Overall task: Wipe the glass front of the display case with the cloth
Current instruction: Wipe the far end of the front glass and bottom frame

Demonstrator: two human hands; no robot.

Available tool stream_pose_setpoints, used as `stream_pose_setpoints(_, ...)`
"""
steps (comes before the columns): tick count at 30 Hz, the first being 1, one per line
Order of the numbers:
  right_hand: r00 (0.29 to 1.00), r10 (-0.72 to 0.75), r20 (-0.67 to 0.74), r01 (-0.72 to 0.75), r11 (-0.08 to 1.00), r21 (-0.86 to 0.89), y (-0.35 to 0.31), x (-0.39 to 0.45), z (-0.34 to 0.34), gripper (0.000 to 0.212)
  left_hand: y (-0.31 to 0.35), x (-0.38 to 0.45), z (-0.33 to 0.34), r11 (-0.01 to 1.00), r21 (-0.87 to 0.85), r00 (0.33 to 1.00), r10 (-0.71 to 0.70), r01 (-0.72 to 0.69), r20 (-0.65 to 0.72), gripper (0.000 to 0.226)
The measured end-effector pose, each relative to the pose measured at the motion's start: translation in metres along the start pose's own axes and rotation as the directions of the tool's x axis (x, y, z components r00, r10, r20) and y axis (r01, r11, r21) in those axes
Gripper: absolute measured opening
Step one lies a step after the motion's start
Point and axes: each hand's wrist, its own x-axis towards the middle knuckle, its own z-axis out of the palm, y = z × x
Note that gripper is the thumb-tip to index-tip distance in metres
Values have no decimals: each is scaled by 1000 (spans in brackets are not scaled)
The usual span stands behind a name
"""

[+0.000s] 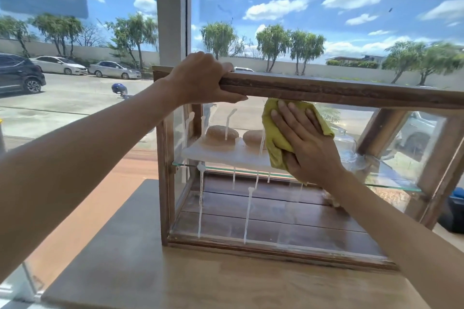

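Note:
A wooden-framed display case (326, 91) stands on a table, its glass front (221, 208) streaked with white foam runs. My right hand (305, 143) lies flat on a yellow-green cloth (272, 130), pressing it against the upper middle of the glass, just under the top rail. My left hand (200, 78) grips the top left corner of the case's frame. Inside, two buns (219, 134) sit on a white board on the glass shelf.
The case sits on a light wooden table (175, 278) beside a large window (75, 32) with a white post (170, 7). A glass dome (345, 143) stands inside at the right. The case's back door (381, 130) hangs open. Cars are parked outside.

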Motion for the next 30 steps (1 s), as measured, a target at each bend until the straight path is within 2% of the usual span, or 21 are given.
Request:
stream_pose_setpoints(13, 983, -172, 67, 173, 985, -14, -18, 3, 14, 53, 3, -1, -1, 1000, 4, 1000, -16, 16, 4, 96)
stream_pose_setpoints(24, 942, -287, 172, 285, 958, 38, -46, -62, 49, 52, 9, -1, -8, 999, 23, 998, -37, 36, 44, 100)
stream_pose_setpoints(30, 888, -378, 260, 372, 925, 74, -66, -109, 68, 70, 9, -1, -8, 998, -6, 997, -57, 58, 47, 96)
